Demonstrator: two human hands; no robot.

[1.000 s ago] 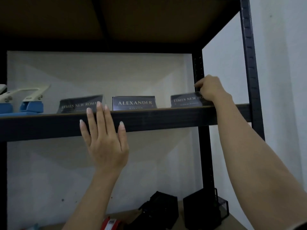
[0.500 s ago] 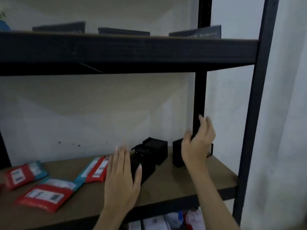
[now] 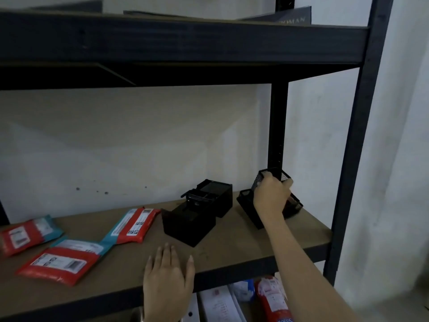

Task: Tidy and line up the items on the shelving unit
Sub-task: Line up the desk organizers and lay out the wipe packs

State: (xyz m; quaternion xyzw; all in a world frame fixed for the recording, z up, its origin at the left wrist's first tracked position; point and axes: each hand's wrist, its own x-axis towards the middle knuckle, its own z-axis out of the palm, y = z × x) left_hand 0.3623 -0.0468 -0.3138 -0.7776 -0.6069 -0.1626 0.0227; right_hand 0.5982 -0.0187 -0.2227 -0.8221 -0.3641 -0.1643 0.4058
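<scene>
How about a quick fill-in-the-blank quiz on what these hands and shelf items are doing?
1. The right hand grips the black ____ organizer at the right end of the wooden shelf.
2. The left hand, fingers straight, holds ____.
3. ____ red-and-teal packets lie on that shelf, left of the black boxes.
Missing words: mesh; nothing; three.
</scene>
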